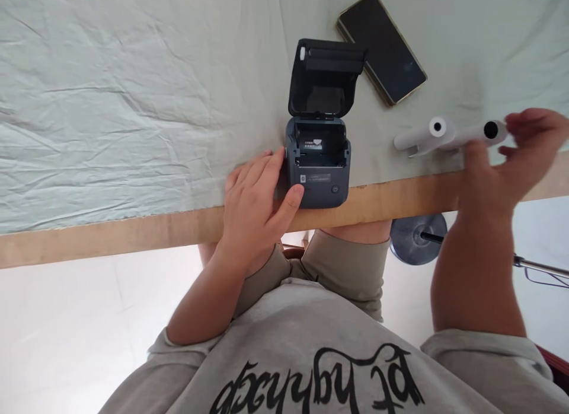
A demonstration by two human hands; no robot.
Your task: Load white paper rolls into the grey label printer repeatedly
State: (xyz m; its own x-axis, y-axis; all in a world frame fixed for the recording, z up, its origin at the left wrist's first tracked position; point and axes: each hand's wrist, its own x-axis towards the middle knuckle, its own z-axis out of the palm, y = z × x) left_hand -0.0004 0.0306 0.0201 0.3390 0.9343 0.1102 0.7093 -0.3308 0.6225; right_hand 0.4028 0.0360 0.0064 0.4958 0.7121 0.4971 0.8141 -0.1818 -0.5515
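Observation:
A small dark portable printer (320, 185) sits at the table's front edge with its lid (326, 79) raised, so its paper bay shows. My left hand (258, 191) lies along the printer's left side, fingers stretched out and thumb touching the front left corner. Off to the right are two white paper rolls: one with a small dark core hole (422, 138), the other with a larger black core (466, 134). Around the end of the black-cored roll are the thumb and fingers of my right hand (515, 150), slightly blurred; its fingertips are partly hidden.
Behind the printer, a dark phone (382, 49) lies at an angle near the raised lid. A wrinkled pale green cloth (133, 105) covers the table, whose wooden edge (111, 236) runs across in front of me. Below it stands a round dark base (415, 239) with a metal pole.

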